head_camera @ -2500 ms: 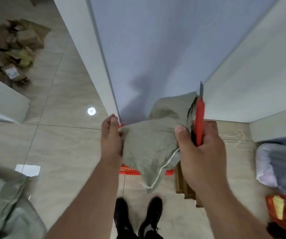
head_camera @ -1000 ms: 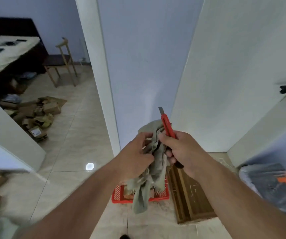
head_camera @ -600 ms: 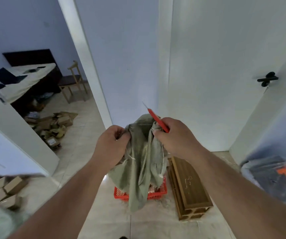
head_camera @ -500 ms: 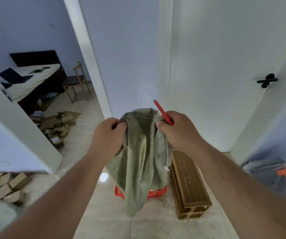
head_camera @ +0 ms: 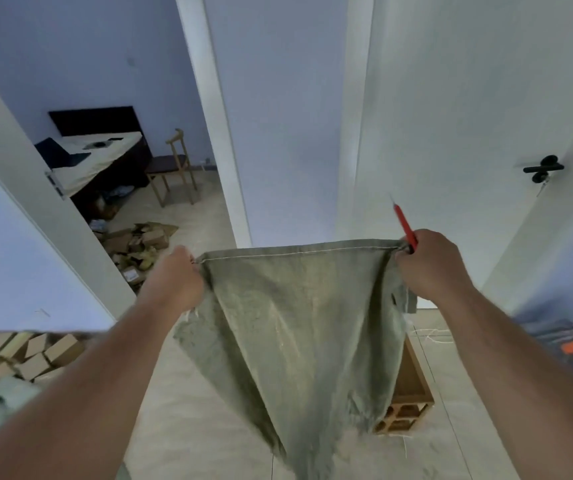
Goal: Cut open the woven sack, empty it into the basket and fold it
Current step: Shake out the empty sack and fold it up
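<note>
The empty grey-green woven sack (head_camera: pixel 299 323) hangs flat in front of me, stretched wide by its stitched top edge. My left hand (head_camera: pixel 174 282) pinches the sack's top left corner. My right hand (head_camera: pixel 427 265) grips the top right corner together with a red utility knife (head_camera: pixel 405 227), whose blade points up and away. The sack's lower end tapers down to the floor tiles. The red basket is hidden behind the sack.
A brown hollow brick (head_camera: pixel 408 393) lies on the floor behind the sack's right side. Small cardboard boxes (head_camera: pixel 22 355) are stacked at the left, more boxes (head_camera: pixel 136 247) litter the doorway beyond. A white door with a black handle (head_camera: pixel 543 169) stands at the right.
My hands have moved apart, spreading the bunched sack into a flat sheet. The sack now covers the red basket that showed beneath it before.
</note>
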`<state>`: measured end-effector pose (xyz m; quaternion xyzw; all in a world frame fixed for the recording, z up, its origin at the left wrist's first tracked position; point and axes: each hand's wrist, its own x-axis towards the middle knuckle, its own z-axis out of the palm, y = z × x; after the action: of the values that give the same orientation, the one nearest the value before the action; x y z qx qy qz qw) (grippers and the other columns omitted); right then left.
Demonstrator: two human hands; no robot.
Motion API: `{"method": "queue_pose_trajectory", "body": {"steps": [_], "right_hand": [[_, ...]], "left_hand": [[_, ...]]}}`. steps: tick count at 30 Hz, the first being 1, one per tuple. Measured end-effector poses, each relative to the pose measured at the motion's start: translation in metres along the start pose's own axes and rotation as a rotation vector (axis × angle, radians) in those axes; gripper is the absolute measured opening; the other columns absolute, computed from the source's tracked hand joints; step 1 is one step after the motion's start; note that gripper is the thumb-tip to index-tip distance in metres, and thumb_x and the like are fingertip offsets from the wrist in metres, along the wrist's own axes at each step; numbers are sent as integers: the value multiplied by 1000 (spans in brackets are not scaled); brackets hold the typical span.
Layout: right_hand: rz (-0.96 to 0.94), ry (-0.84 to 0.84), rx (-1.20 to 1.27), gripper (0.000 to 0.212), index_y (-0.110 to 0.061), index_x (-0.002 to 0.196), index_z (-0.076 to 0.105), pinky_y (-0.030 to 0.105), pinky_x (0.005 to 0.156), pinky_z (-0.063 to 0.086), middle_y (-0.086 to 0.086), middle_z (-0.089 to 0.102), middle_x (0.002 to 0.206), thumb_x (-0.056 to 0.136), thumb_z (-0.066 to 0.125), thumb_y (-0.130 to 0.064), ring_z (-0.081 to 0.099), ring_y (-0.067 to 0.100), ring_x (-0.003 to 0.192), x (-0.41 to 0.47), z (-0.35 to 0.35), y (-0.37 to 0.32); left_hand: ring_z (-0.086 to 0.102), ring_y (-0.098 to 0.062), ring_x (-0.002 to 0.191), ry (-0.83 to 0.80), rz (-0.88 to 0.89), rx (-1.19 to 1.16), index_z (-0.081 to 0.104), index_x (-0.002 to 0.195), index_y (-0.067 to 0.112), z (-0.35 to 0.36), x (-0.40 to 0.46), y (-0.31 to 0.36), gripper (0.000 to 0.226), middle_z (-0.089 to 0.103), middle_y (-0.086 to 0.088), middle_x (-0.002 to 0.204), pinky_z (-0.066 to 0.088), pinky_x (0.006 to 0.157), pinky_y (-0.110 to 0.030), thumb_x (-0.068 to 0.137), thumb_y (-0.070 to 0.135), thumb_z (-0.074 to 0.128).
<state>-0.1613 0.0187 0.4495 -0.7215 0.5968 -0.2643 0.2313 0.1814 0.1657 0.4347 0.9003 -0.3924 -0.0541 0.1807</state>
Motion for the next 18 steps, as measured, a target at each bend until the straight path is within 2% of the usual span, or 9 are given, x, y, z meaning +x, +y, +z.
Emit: {"method": "queue_pose_trajectory", "body": {"steps": [2, 4, 6, 8, 10, 12, 15, 18], "right_hand": [[70, 21, -15, 20, -5, 114, 68, 28, 74, 41, 8, 66, 103, 100, 54, -9, 56, 26, 87, -6, 10, 4], [138, 17, -14, 18, -4, 110, 69, 29, 76, 41, 10, 69, 103, 99, 55, -10, 57, 28, 87, -15, 21, 5], [171, -14, -23, 17, -5, 108, 68, 29, 65, 43, 11, 70, 101, 101, 56, -14, 60, 27, 83, -27, 32, 5], [157, -74, -30, 17, -8, 99, 65, 27, 55, 39, 8, 68, 92, 103, 55, -21, 60, 20, 73, -46, 43, -4], [125, -167, -16, 20, -17, 81, 59, 25, 52, 37, -1, 61, 78, 100, 57, -23, 56, 11, 63, -71, 56, -19], [112, -279, 40, 29, -24, 70, 52, 22, 49, 37, -7, 56, 68, 97, 61, -27, 54, 8, 56, -99, 73, -40], [192, -415, 228, 26, -22, 78, 62, 20, 52, 41, -6, 60, 70, 95, 70, -39, 60, 9, 59, -132, 101, -65], [318, -405, 450, 24, -12, 93, 72, 26, 57, 49, 4, 66, 75, 92, 75, -37, 61, 15, 62, -149, 117, -74]], "left_hand": [[61, -29, 88, 69, -28, 61, 60, 108, 13, 9, -8, -26, 18, 62, -7, 96, 52, 71, -40, 100, 21, 47], [63, -32, 90, 123, -59, 76, 66, 108, 13, 17, -13, -44, 23, 63, -8, 97, 56, 75, -43, 98, 21, 46], [63, -32, 87, 98, -99, 50, 62, 104, 14, 24, -17, -55, 20, 64, -8, 94, 55, 74, -42, 97, 20, 44], [59, -26, 79, 3, -81, -10, 59, 98, 14, 29, -27, -56, 17, 66, -8, 91, 49, 68, -35, 98, 22, 44], [59, -21, 72, -123, -23, -171, 64, 92, 13, 36, -51, -43, 22, 67, -5, 83, 44, 59, -32, 100, 26, 48], [68, -24, 74, -283, -34, -459, 69, 89, 14, 47, -82, -23, 25, 72, -5, 83, 50, 57, -30, 99, 33, 55], [73, -29, 76, -534, -143, -857, 71, 92, 13, 64, -114, -2, 33, 77, -9, 89, 60, 67, -38, 97, 44, 62], [72, -26, 71, -633, -186, -1097, 63, 96, 10, 71, -127, 2, 29, 75, -12, 84, 59, 68, -40, 98, 39, 67]]}}
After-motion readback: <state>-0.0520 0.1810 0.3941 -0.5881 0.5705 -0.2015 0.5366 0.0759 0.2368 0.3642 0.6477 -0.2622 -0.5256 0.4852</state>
